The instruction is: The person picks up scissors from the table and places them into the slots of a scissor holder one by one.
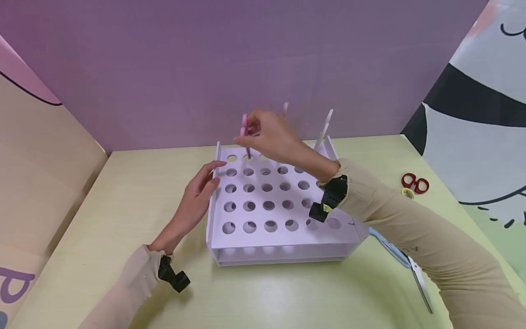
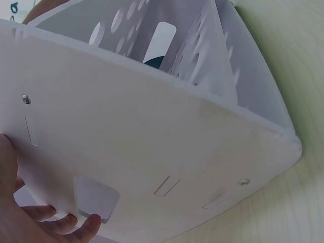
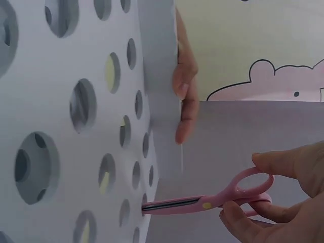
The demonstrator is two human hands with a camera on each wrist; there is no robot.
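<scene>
A white rack (image 1: pixel 256 237) with rows of round holes stands on the table. My right hand (image 1: pixel 273 132) holds pink scissors (image 3: pixel 202 202) by the finger loops over the rack's back row. Their blades point down, the tip at the mouth of the second hole from the left. My left hand (image 1: pixel 197 194) grips the rack's left side panel (image 2: pixel 136 136), index finger and thumb over its upper edge. The other fingers lie against the outer face beside a rectangular cutout (image 2: pixel 98 200). Two pale upright pieces stand at the rack's back, partly behind my right arm.
To the right of the rack lie blue-handled scissors (image 1: pixel 390 246), blades toward the front, partly under my right sleeve. Red scissor loops (image 1: pixel 416 183) and a small yellow ring (image 1: pixel 408 193) are farther back on the right. A purple wall (image 1: pixel 185 82) rises behind the table.
</scene>
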